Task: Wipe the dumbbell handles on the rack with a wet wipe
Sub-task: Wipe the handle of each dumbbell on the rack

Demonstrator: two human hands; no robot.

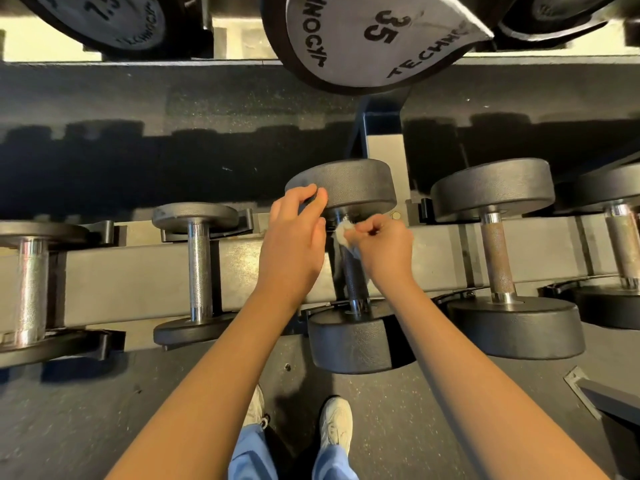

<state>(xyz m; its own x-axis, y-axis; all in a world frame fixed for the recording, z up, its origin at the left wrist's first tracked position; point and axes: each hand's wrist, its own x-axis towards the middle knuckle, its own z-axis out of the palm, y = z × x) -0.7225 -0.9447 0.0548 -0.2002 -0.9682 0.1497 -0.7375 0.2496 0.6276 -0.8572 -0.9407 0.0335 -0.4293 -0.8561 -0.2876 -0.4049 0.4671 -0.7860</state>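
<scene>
A black dumbbell [349,337] lies across the lower rack rail [114,275] in the middle of the head view, its dark knurled handle [356,282] running away from me. My right hand [384,247] pinches a small crumpled white wet wipe [343,233] against the far end of that handle. My left hand [294,233] is beside it, fingers loosely curled, fingertips touching the rim of the dumbbell's far head [353,181]. Part of the handle is hidden under both hands.
More dumbbells rest on the same rail: chrome-handled ones at the left [199,268] and far left [31,285], rusty-handled ones at the right [498,258] and far right [623,247]. Larger dumbbell heads on an upper shelf, one marked 35 [374,39], overhang the top. My shoes [334,424] stand on the dark floor.
</scene>
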